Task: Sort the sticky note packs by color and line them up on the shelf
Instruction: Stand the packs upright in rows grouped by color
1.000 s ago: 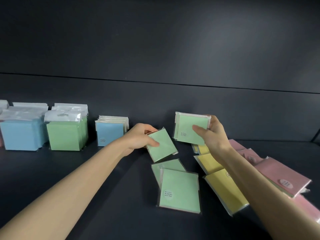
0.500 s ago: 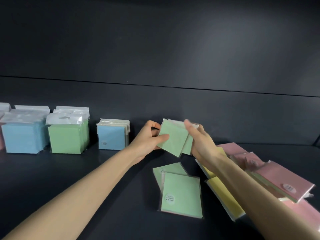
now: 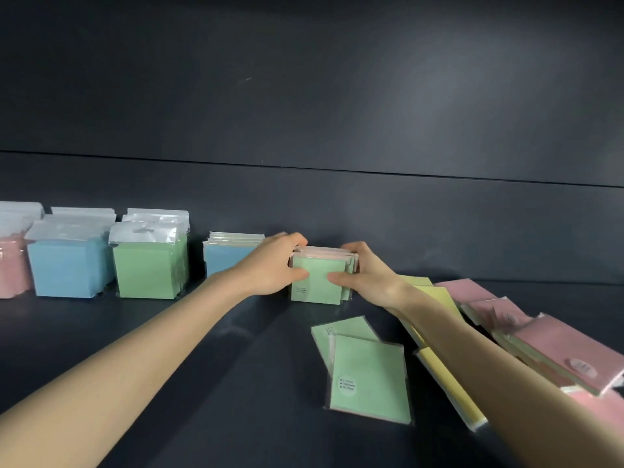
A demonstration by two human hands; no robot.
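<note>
Both hands are closing in on the green stack, and it is standing upright on its lower edge toward the back of the shelf, just right of the blue stack. The left hand is gripping the stack's left side, fingers curling over the top corner and thumb pressing on the front face. The right hand is doing the same on the right side, fingers wrapping behind and thumb lying flat on the green front. So the two hands are squeezing the stack between them.

Farther left, the row is lining up along the wall: green hang-packs, then blue hang-packs, then pink hang-packs at the frame's edge, all standing upright.

In front of the stack, two loose greens are lying flat on the shelf, one overlapping the other. To their right, the yellows are lying flat, partly hiding under the right forearm. Beyond them, the pinks are sprawling in a loose, overlapping heap at the right edge.
</note>
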